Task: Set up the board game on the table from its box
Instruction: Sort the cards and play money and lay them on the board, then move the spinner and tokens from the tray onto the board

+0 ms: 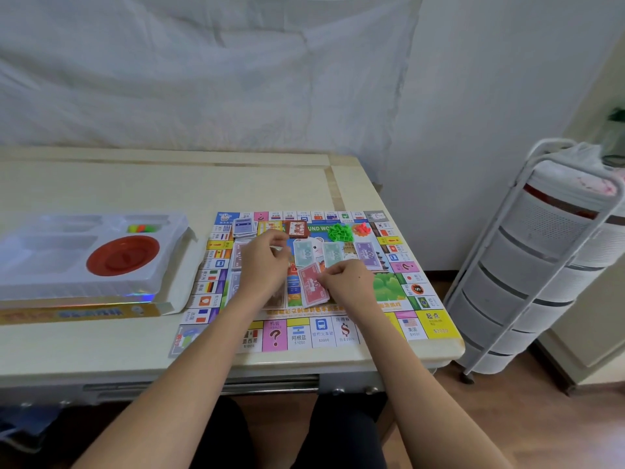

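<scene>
Board is unfolded and lies flat on the right part of the surface, its near edge close to the surface's near edge. Box sits to the left of the board, open, with the clear plastic insert tray resting in it.

Already out on the board:
- card deck at the far left, inside the track
- a smaller reddish-brown deck just right of it
- green houses in a heap, red pieces just beside them
- banknotes laid in the centre: two teal stacks, one purple stack, more notes partly hidden under the left hand.

In hand: right hand has its fingers curled, pinching the red banknotes at their right edge, near the middle of the board. Left hand is curled over the left-centre of the board; something pale shows at the fingertips, but whether it holds a note I cannot tell.

Still in the tray: a red round dish and small multicoloured pieces in a far compartment. Other compartments look emptied.

Judgement: well past halfway. Money sorting is the step under way; the coloured pieces and the dish probably remain to be brought over, and the notes appear not yet tidied.
</scene>
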